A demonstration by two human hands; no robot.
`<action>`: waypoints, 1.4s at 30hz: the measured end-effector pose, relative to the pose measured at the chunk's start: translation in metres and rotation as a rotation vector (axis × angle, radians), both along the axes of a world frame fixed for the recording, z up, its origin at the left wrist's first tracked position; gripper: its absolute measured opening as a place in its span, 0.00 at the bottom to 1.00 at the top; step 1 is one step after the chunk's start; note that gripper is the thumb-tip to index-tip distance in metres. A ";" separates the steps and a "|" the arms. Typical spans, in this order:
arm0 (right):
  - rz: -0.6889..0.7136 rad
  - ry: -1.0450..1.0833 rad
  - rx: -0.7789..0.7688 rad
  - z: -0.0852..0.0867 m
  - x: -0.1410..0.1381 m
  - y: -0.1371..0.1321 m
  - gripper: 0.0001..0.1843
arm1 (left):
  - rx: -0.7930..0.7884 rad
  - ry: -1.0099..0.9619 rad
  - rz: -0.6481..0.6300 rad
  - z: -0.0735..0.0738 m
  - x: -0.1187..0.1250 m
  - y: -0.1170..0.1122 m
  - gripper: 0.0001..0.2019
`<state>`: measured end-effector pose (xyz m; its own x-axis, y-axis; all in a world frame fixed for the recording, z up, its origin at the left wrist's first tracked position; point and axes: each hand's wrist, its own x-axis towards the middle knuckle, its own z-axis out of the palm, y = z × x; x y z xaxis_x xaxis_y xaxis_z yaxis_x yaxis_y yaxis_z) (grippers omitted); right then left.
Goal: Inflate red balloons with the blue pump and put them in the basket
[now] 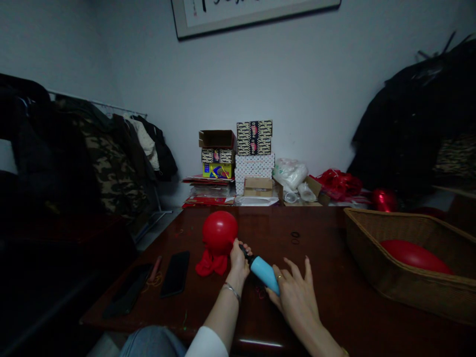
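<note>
Two slabs, maybe phones | left grip clasping balloon | right grip pinching pump | basket at right

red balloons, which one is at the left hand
The round balloon at the left hand, by the front end of the blue pump. The other balloon lies in the wicker basket, away from both hands.

left hand curled, right hand half-spread
</note>
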<state>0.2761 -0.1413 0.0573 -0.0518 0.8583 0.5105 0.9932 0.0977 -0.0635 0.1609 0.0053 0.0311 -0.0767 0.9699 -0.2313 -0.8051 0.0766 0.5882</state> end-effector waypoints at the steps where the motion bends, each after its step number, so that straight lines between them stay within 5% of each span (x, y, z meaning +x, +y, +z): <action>1: 0.000 0.003 -0.003 -0.001 -0.001 0.001 0.25 | -0.002 0.017 0.003 0.000 0.001 -0.001 0.12; 11: 0.020 0.024 0.065 -0.014 0.002 -0.008 0.22 | -0.010 0.023 0.033 -0.004 -0.009 0.009 0.13; 25: 0.191 -0.101 0.155 -0.031 0.058 -0.046 0.23 | 0.009 0.048 0.094 0.004 -0.042 0.031 0.11; 42: 0.045 0.018 0.059 -0.007 0.011 -0.014 0.20 | 0.007 0.033 0.034 -0.006 -0.009 0.007 0.11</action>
